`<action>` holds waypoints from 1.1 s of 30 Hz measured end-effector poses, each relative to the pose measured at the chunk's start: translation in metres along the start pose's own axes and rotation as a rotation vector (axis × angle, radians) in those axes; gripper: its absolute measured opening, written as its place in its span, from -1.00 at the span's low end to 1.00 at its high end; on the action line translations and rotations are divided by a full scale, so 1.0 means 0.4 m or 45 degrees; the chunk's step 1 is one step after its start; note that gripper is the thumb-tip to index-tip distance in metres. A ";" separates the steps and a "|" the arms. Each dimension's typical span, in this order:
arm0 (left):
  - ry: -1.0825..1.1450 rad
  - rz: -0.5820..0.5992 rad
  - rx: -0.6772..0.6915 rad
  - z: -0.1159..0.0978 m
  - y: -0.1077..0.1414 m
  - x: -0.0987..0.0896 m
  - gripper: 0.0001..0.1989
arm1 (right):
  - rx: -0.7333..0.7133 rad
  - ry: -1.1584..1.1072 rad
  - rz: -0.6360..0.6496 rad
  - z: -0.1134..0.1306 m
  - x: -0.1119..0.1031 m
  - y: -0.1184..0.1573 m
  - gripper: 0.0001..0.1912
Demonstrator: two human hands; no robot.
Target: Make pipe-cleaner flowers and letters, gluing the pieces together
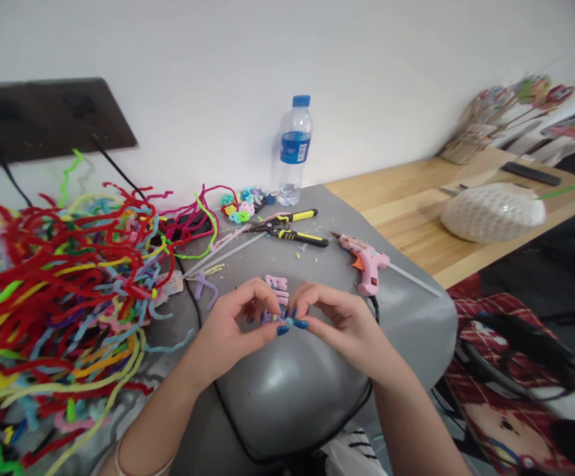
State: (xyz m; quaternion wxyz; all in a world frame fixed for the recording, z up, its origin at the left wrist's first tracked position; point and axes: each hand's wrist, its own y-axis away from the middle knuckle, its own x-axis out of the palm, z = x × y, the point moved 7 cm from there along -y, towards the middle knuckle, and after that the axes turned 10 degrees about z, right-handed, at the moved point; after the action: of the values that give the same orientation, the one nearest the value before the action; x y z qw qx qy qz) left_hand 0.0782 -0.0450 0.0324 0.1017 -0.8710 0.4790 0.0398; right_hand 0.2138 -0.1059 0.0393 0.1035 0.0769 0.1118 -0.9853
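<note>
My left hand [238,324] pinches a small purple and blue pipe-cleaner piece [272,318] between thumb and fingers, above the grey tabletop [287,377]. My right hand [344,317] meets it fingertip to fingertip and pinches the light-blue end of the same piece. The fingers partly hide its shape. Just behind them lie several short pink pipe-cleaner pieces [277,289]. A bent purple pipe-cleaner piece [205,289] rests to the left of my left hand. Beyond my right hand lies a pink hot glue gun [367,261] with a glue stick in its back.
A large tangled heap of pipe cleaners [69,277] covers the left side. Yellow-black pliers [297,235], small pipe-cleaner flowers [242,206] and a water bottle [295,152] stand or lie near the wall. A white wrapped bundle [493,213] sits on the wooden counter [386,192].
</note>
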 end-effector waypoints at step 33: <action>-0.864 -0.253 -0.557 0.081 0.028 -0.113 -0.80 | 0.118 0.547 -0.281 -0.148 -0.060 -0.007 -0.90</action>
State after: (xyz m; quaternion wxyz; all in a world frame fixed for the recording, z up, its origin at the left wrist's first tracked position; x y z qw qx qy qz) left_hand 0.0454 -0.0066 0.0065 0.0697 -0.8515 0.3123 0.4154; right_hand 0.2440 -0.0845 -0.0130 -0.0345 0.2765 0.0935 -0.9558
